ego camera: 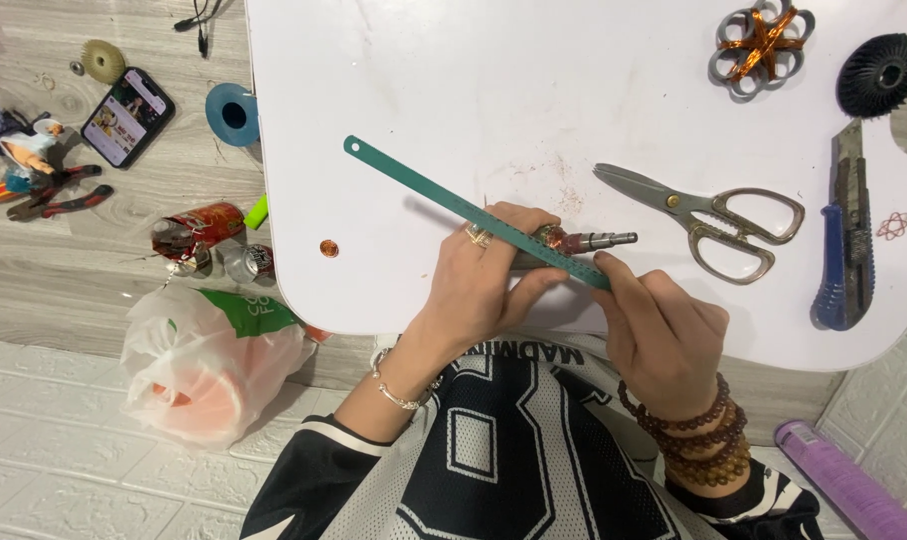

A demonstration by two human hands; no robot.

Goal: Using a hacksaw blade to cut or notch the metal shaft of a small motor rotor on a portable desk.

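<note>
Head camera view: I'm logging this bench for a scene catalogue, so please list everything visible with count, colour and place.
Saw blade: one, teal, slanting across the table under both hands.
Metal rod piece: one, coppery-silver, beneath the blade.
Scissors: one, steel, right of the hands.
Utility knife: one, blue-grey, right edge.
Wire-wrapped ring cluster: one, grey and copper, top right.
Finned disc: one, black, top right.
Table: one, white.
Phone: one, floor left.
Tape roll: one, blue, floor.
Plastic bag: one, white-orange, floor.
Left hand: holds the rod piece.
Right hand: grips the blade.

Bright, even light (soft shadows), sharp.
</note>
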